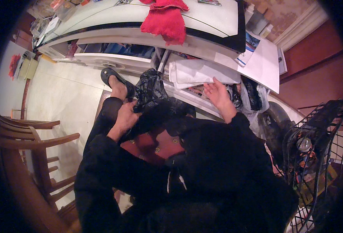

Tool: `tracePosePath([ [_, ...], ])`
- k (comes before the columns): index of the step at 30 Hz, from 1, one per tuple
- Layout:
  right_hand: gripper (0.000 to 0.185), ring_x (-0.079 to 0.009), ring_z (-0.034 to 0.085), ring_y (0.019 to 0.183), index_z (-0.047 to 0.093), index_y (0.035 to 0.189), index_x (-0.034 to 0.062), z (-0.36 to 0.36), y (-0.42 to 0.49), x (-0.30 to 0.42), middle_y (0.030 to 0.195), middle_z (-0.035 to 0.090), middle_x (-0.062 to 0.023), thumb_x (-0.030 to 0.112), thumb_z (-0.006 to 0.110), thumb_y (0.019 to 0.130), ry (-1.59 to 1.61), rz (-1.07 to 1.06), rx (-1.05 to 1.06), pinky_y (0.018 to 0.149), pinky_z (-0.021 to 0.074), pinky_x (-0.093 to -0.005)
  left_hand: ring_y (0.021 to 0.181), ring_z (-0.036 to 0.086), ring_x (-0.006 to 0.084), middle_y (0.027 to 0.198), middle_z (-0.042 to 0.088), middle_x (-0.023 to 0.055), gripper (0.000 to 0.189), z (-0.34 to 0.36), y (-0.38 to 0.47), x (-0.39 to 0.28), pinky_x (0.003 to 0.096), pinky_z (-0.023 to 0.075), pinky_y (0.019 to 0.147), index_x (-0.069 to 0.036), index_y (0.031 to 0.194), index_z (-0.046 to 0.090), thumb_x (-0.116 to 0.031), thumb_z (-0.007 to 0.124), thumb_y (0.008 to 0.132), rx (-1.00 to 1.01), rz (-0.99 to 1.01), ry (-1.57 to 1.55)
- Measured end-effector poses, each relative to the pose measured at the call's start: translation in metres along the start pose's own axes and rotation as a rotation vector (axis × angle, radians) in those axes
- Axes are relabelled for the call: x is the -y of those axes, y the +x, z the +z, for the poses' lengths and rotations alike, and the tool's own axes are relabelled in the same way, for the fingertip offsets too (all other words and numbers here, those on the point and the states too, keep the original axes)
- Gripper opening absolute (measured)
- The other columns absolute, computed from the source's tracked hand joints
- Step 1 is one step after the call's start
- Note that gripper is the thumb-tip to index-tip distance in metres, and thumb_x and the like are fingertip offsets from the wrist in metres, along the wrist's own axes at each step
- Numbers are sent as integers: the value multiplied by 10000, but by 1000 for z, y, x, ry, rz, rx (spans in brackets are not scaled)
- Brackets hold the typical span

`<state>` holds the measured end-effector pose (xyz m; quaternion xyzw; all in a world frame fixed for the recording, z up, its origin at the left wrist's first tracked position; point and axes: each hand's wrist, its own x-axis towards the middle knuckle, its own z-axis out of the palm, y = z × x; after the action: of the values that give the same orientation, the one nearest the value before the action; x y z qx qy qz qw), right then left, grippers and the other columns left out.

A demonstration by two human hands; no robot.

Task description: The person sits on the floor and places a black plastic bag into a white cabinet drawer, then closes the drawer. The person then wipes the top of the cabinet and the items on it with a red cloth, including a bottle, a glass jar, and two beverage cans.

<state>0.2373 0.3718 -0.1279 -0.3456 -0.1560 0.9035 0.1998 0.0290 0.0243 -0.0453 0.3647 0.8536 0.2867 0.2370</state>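
Observation:
My left hand [126, 118] is closed around the edge of a crumpled black plastic bag [151, 88], which hangs in front of my legs. My right hand [218, 94] is over an open white drawer [186, 97], fingers apart and palm partly turned up. Its fingertips are at the edge of a stack of folded white sheets [204, 71], possibly cloth or paper; whether they touch cannot be made out. Under the sheets, printed items [197, 89] show in the drawer. At the drawer's right side are dark and clear plastic bags [251, 94].
A glass-topped table [212, 20] with a red cloth [167, 21] overhangs the drawers. Another open drawer [113, 59] is at the left. A wooden chair [37, 145] stands on the left, a black wire basket [311, 157] on the right. My foot wears a dark clog [109, 74].

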Motion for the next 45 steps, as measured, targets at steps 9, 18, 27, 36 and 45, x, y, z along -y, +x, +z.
tracePosePath([
  [9,175,-312,650,979,539,1087,-25,40,34,2,989,642,-168,117,538,986,-98,-338,121,867,565,-435,956,701,333,972,721,200,281,5,-34,11,391,525,820,-41,1115,687,-89,690,838,-34,-63,-250],
  [18,353,-267,687,943,548,1170,-73,34,9,22,1063,640,-207,188,619,944,-670,-51,87,769,597,-358,915,693,201,978,744,135,278,-15,-56,-11,335,520,841,18,1066,697,4,665,791,-162,-139,-312],
  [27,892,-323,478,1291,378,1444,62,104,-97,-13,1456,423,-191,369,838,744,-1234,-1204,497,1060,404,-456,922,694,268,990,736,135,306,-52,-12,-105,340,519,871,31,1073,680,49,656,768,-33,186,-230],
  [36,961,-410,558,1207,368,1475,80,145,-124,28,1335,536,-255,425,832,707,-1641,-811,868,996,442,-457,833,686,243,870,717,151,201,-43,46,-208,353,522,775,-8,975,717,-71,728,784,332,372,-150],
  [45,229,-156,646,780,682,1053,-2,104,-113,94,877,709,-121,57,705,833,-1604,-750,398,751,510,-297,838,640,163,928,703,68,385,-4,93,-215,312,511,797,-4,1149,634,-263,736,884,275,338,-253],
])
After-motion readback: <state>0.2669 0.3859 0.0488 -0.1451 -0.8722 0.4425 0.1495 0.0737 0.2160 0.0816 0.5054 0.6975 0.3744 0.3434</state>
